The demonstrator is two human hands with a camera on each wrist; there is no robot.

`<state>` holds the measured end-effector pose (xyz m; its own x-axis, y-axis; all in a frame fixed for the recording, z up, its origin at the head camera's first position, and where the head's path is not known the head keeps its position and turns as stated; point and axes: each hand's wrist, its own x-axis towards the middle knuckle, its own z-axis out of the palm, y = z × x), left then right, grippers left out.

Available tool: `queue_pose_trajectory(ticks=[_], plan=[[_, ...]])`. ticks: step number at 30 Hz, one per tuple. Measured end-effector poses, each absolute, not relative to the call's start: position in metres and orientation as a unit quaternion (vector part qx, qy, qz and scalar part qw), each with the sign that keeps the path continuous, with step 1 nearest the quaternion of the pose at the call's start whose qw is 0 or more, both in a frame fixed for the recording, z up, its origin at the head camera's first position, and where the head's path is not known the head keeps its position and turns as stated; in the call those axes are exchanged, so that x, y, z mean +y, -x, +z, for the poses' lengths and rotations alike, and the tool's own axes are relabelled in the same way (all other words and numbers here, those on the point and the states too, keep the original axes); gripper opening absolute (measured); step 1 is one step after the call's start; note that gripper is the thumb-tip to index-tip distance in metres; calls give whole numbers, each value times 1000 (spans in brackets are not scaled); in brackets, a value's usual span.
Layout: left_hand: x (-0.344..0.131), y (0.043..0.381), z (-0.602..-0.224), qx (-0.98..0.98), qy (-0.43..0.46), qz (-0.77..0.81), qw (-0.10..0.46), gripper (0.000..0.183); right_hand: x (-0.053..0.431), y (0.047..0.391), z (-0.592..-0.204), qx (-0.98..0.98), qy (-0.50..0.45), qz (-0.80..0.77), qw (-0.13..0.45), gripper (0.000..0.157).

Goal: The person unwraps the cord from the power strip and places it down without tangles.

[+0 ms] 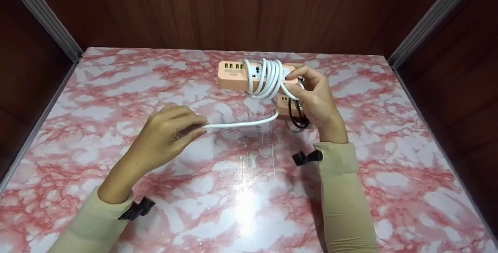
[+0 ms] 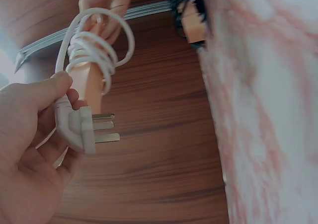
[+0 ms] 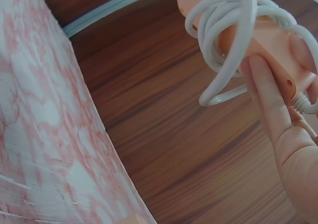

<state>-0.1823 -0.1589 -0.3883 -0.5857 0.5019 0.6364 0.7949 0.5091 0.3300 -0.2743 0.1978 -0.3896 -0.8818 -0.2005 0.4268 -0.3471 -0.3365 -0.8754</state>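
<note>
An orange power strip (image 1: 233, 79) is held above the table in my right hand (image 1: 317, 97), which grips its right end between thumb and fingers. Several turns of white cord (image 1: 272, 78) wrap round the strip's middle and right part. The cord's free end runs left to my left hand (image 1: 169, 134), which pinches it near the plug. In the left wrist view the white plug (image 2: 74, 127) shows its three metal prongs pointing away from the palm. The right wrist view shows the strip's underside (image 3: 271, 50) with fingers laid along it and loose cord loops around it.
A second orange power strip (image 1: 286, 107) with black cord (image 1: 298, 118) wound on it lies on the table behind the right hand. The marbled red and white table (image 1: 218, 190) is bordered by dark wooden panels (image 1: 241, 11). Black straps sit at both cuffs.
</note>
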Motion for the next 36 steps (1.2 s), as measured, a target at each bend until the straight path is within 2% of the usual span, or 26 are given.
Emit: queue_pose_trajectory(ticks=[7,16,22,36], plan=[[-170,180,-406,-841,400,-297,211,14,199,276,-391,-573,-232,785,50,21],[-179,173,-428,-867,398,-279,113,4,197,276,-392,-580,-244,776,46,22],[-183,168,-440,-876,399,-264,55,11,195,276,-393,-574,-246,780,27,20],[-186,163,-456,-886,413,-210,2,20,188,276,-398,-590,-255,765,30,17]])
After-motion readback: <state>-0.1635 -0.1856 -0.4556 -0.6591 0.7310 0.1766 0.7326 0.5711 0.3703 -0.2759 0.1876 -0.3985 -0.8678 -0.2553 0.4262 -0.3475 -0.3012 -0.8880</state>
